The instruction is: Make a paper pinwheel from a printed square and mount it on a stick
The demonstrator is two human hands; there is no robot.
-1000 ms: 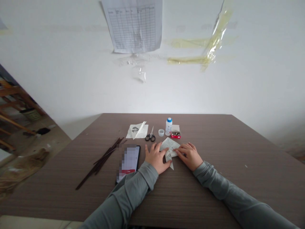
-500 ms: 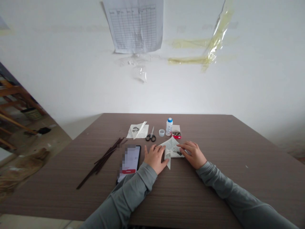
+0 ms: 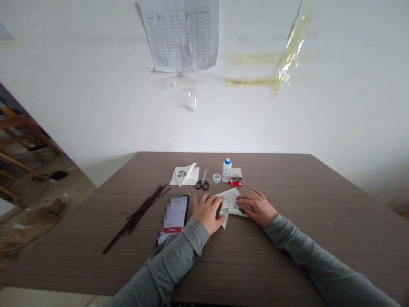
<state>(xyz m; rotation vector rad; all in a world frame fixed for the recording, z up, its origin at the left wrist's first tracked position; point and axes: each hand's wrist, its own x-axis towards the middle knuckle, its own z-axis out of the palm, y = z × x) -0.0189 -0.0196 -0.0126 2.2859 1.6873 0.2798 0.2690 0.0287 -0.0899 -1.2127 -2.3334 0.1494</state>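
- Between both hands and in contact with each, so neither clearly nearer: a folded piece of printed paper point(image 3: 229, 197), low on the bench point(image 3: 255, 266).
- To the right of the left hand point(image 3: 208, 213), to the left of the right hand point(image 3: 257, 207); directly in front of the person.
- Broad part spread crosswise from hand to hand; narrow tail point(image 3: 224, 222) pointing back toward the person, just beside the left thumb. Long axis hard to tell, with edges hidden under fingers.
- Left hand palm down, fingers spread, thumb well apart from forefinger, touching the paper's left side; no firm hold visible.
- Right hand with fingers bent over the paper's right side; cannot tell whether pinching or merely resting.
- Beyond the paper, from right to left: open red box point(image 3: 236, 181) with small pieces inside, upright blue-capped bottle point(image 3: 226, 171) just beside it, small clear cup point(image 3: 217, 178), scissors point(image 3: 202, 184) with points away from the person, more folded paper point(image 3: 191, 175).
- Left of the left hand: phone point(image 3: 174, 217), partly behind the sleeve in view; farther left, thin dark sticks point(image 3: 137, 219) lying diagonally.
- Behind the bench: white wall point(image 3: 262, 123) with a printed chart point(image 3: 183, 40) and yellowed tape point(image 3: 252, 81); far left, wooden furniture point(image 3: 19, 123), blurred.
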